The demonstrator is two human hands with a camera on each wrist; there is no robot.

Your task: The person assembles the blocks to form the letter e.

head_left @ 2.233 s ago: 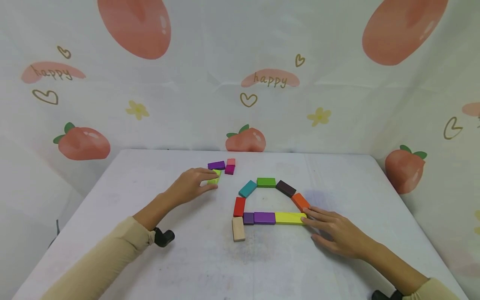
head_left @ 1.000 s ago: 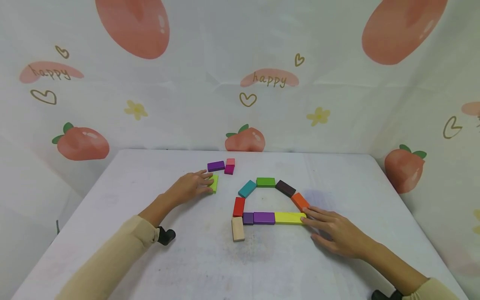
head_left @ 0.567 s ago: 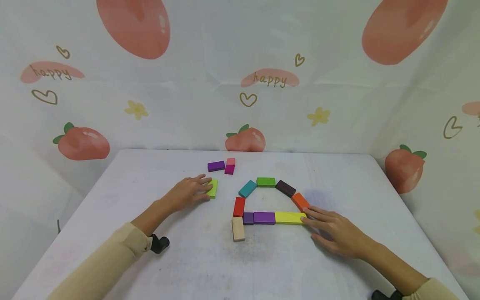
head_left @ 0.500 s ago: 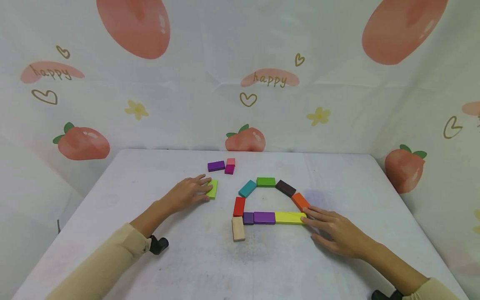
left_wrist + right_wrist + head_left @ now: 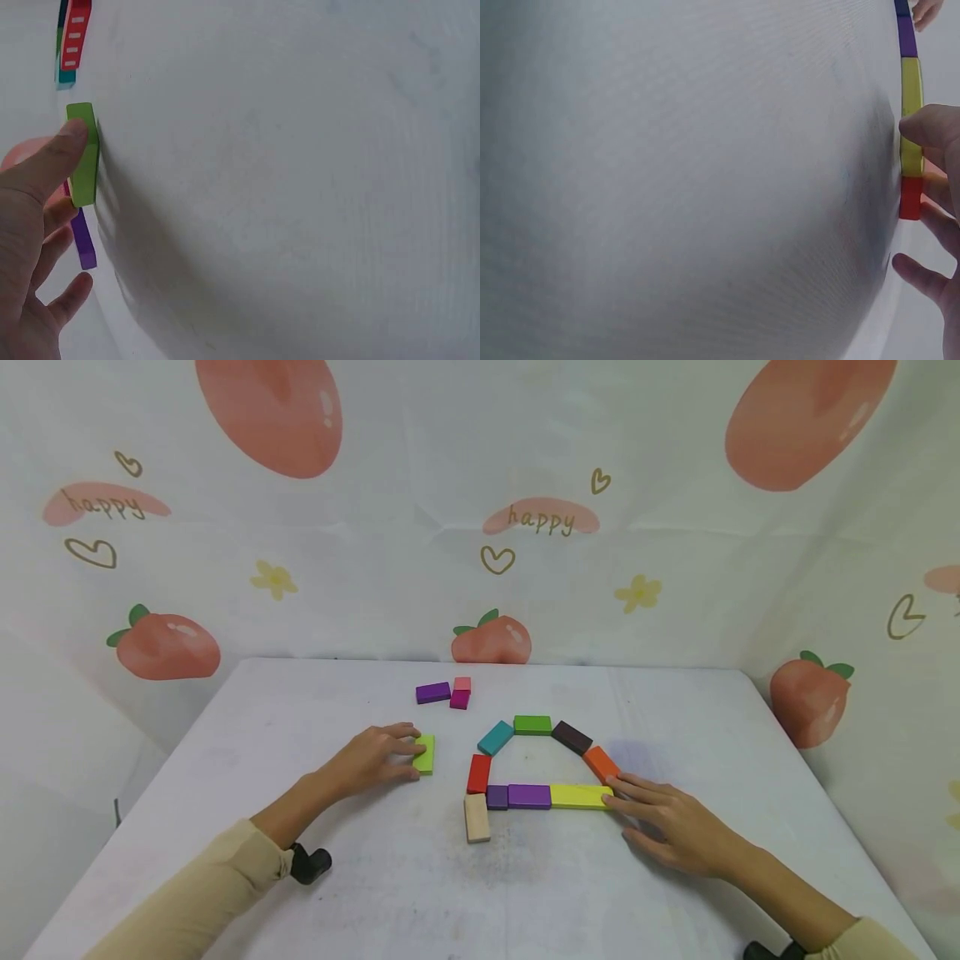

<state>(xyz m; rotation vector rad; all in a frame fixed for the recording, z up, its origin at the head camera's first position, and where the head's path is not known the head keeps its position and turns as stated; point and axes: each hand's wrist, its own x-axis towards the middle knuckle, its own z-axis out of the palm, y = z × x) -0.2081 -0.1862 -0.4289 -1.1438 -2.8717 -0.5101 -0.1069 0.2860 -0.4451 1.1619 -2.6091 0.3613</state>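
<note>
Currently, in the head view, I'm seeing the left hand [image 5: 375, 760] pinching the lime-green block [image 5: 427, 762], left of the red block [image 5: 478, 773] and apart from it; the right hand [image 5: 678, 831] is touching the yellow block [image 5: 577, 797] and orange block [image 5: 601, 762]. At the left wrist, its thumb is pressing the lime-green block (a purple block [image 5: 86, 244] is showing beyond). At the right wrist, relaxed fingers are lying spread, merely touching.
</note>
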